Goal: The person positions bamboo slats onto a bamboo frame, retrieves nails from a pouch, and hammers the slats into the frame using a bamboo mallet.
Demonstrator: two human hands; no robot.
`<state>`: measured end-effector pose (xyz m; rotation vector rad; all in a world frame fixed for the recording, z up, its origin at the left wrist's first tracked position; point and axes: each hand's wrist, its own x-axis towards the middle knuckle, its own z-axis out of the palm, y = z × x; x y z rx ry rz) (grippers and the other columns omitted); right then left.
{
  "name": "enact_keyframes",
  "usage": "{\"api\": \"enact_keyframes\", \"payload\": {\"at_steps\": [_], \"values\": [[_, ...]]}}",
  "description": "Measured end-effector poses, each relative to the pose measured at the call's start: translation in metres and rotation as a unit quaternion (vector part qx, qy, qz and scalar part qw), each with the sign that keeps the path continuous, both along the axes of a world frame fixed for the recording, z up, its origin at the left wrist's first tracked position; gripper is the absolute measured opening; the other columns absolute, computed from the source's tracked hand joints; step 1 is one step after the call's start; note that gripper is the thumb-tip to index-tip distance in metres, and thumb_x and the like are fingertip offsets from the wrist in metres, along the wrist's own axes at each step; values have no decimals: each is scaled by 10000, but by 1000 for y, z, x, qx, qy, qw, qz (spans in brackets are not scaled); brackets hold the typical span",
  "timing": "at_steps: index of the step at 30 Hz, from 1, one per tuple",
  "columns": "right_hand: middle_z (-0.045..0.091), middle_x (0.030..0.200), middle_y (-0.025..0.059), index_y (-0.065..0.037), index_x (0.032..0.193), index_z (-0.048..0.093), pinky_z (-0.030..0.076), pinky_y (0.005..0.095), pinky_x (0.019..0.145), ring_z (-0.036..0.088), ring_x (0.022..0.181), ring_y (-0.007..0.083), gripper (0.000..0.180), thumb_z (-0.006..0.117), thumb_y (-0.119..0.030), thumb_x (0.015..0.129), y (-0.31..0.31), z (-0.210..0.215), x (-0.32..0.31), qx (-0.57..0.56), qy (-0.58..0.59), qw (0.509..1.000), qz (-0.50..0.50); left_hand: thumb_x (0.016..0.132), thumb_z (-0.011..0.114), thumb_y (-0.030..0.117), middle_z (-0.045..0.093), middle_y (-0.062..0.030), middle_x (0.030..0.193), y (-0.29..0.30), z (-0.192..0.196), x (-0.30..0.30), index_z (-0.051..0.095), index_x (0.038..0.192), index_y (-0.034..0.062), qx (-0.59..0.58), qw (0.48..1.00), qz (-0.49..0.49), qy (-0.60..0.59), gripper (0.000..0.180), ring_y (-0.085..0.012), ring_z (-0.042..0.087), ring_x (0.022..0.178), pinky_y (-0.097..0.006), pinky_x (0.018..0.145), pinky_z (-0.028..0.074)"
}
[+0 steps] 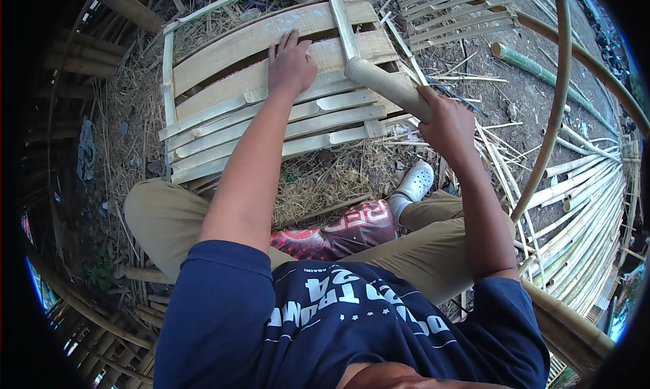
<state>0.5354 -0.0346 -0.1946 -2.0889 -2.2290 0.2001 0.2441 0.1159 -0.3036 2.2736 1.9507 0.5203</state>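
Note:
My left hand (pixel 292 62) rests on a pale wooden plank (pixel 250 31), fingers stretched out and holding nothing. In my right hand (pixel 448 121) is a short, thick bamboo piece (pixel 387 88), with the fingers wrapped round its near end. Its other end lies over the foot of a split bamboo strip (pixel 342 23) that runs away from me; whether the two touch I cannot tell. Below the planks, several bamboo slats (pixel 271 128) lie side by side across the panel, passing under my left forearm. A narrow upright strip (pixel 168 74) edges the panel's left side.
Another slatted bamboo panel (pixel 457 16) lies at the far right. Beside it are a green bamboo pole (pixel 535 69) and a large stack of bamboo poles (pixel 582 216). A curved pole (pixel 560 84) rises at the right. Straw and shavings (pixel 325 176) cover the ground before my legs.

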Motion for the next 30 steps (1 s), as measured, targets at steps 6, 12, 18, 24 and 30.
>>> {"api": "enact_keyframes", "payload": {"at_steps": [6, 12, 18, 24, 30], "values": [[740, 947, 170, -189, 1304, 606, 555, 490, 764, 722, 880, 378, 577, 735, -162, 742, 7, -3, 3, -24, -12, 1000, -14, 991, 476, 184, 372, -104, 1638, 0, 0, 0, 632, 1377, 124, 0, 1000, 2, -3, 421, -248, 281, 1542, -485, 1274, 173], [742, 921, 170, -190, 1283, 613, 557, 467, 742, 730, 858, 373, 529, 750, -172, 773, 8, 14, -11, 115, 101, 985, -85, 983, 473, 183, 381, -99, 1633, -2, 2, 0, 636, 1373, 130, -10, 1000, 4, -1, 426, -247, 293, 1536, -487, 1273, 179], [733, 886, 126, -135, 1087, 634, 552, 485, 707, 725, 852, 368, 328, 677, -67, 770, 9, -6, -5, 70, -29, 997, -32, 974, 479, 191, 385, -104, 1630, 0, 1, -4, 641, 1366, 143, 3, 1000, 2, -3, 427, -248, 299, 1533, -490, 1270, 187], [715, 824, 130, -125, 1024, 625, 538, 494, 672, 722, 801, 365, 285, 691, -73, 752, 4, -3, 7, 101, -18, 994, -24, 976, 482, 198, 390, -109, 1626, 1, 0, -1, 635, 1368, 130, 7, 1000, 2, 7, 426, -255, 298, 1534, -488, 1271, 184], [731, 890, 147, -139, 1157, 622, 550, 482, 698, 728, 848, 361, 437, 725, -84, 736, 6, 3, 2, 39, -9, 999, -23, 978, 482, 197, 391, -109, 1626, 0, 1, -3, 637, 1364, 124, 1, 1000, 7, 2, 422, -254, 299, 1533, -479, 1273, 179]]}}
